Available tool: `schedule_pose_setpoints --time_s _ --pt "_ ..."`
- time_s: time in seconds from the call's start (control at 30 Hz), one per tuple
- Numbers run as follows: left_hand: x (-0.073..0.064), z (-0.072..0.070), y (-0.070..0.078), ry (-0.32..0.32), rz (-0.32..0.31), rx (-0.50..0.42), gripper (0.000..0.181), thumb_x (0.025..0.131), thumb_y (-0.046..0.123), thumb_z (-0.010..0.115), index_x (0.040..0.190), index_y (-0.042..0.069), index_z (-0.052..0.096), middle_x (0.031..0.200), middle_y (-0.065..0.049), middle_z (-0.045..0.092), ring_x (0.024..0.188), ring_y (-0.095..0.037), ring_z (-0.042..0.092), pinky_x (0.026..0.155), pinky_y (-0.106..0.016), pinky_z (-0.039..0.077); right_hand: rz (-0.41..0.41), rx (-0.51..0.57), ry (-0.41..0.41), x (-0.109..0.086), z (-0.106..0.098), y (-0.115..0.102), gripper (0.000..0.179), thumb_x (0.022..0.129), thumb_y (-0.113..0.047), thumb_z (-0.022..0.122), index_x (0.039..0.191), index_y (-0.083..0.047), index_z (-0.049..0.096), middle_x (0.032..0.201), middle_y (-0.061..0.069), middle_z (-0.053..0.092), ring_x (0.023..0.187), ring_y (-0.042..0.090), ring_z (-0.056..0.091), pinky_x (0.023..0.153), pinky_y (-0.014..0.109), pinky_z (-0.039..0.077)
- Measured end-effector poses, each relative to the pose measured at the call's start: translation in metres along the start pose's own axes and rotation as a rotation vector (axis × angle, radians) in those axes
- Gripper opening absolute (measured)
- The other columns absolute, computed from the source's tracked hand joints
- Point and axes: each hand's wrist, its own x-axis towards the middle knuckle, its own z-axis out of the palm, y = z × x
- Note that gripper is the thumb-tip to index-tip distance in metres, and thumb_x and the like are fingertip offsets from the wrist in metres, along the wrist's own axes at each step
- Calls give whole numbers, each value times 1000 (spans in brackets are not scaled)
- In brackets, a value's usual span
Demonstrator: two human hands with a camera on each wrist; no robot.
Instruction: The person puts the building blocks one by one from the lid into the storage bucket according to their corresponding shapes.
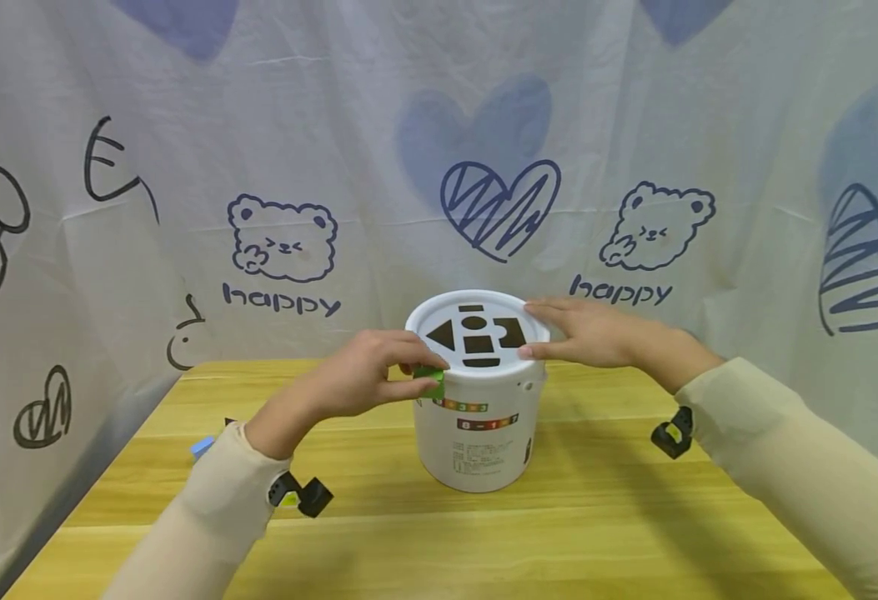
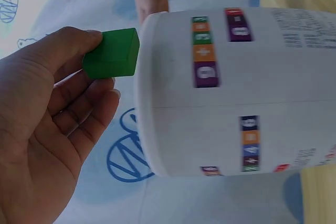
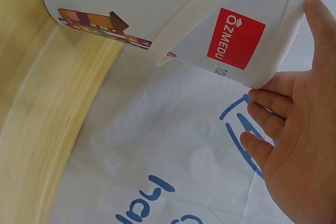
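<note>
A white bucket [image 1: 476, 433] stands upright on the table, its lid [image 1: 451, 306] cut with several dark shaped holes, among them a triangle, a circle and a square. Beside the near left rim my left hand [image 1: 367, 375] pinches a green block [image 2: 113, 53] between thumb and fingers. In the left wrist view the block is square-edged and close to the bucket's rim. My right hand [image 1: 596, 333] rests on the right side of the lid's rim, fingers extended. From the right wrist view, its fingertips [image 3: 270, 100] touch the rim near a red label [image 3: 236, 39].
A blue block [image 1: 202, 447] lies on the wooden table [image 1: 596, 517] at the left, partly behind my left forearm, with a small dark piece [image 1: 229, 422] next to it. Behind the table hangs a white curtain [image 1: 378, 125] printed with hearts and bears.
</note>
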Motion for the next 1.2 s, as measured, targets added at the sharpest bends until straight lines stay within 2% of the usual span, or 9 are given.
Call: schedule_pose_setpoints --time_s 0.17,0.37,0.5,0.8,0.97,1.2 --pt "16 -10 -1 28 -20 7 23 90 17 72 111 7 73 105 0 70 85 -10 63 72 -26 56 -4 6 1 0 1 1 99 84 -81 41 156 -14 26 159 12 25 143 40 23 113 62 18" --pt "31 -17 -8 22 -67 24 23 91 17 71 112 7 73 104 0 70 83 -11 62 71 -26 55 1 13 -3 0 1 1 100 84 -81 40 156 -14 25 159 13 24 143 41 22 113 63 19" --pt "41 -21 -12 6 -102 42 24 93 19 70 114 7 72 106 -1 70 85 -13 61 71 -27 54 3 13 -4 0 1 1 100 84 -82 40 156 -15 25 159 12 24 143 41 22 113 63 18" --pt "66 -29 -25 -53 -228 39 28 95 23 67 119 8 70 108 -3 70 90 -17 64 80 -31 55 14 28 -7 1 2 1 101 82 -83 40 157 -15 24 159 12 24 143 41 22 112 64 19" --pt "81 -30 -32 -75 -259 42 30 96 23 66 120 6 69 104 -4 71 89 -17 65 80 -33 55 10 32 -3 1 2 2 101 83 -82 41 157 -15 25 159 12 25 143 40 23 112 64 20" --pt "99 -30 -42 -117 -320 54 31 96 26 65 122 10 69 110 -3 70 95 -16 64 84 -31 54 14 34 -3 1 2 1 101 82 -83 40 156 -15 25 159 12 25 143 40 24 112 64 20"
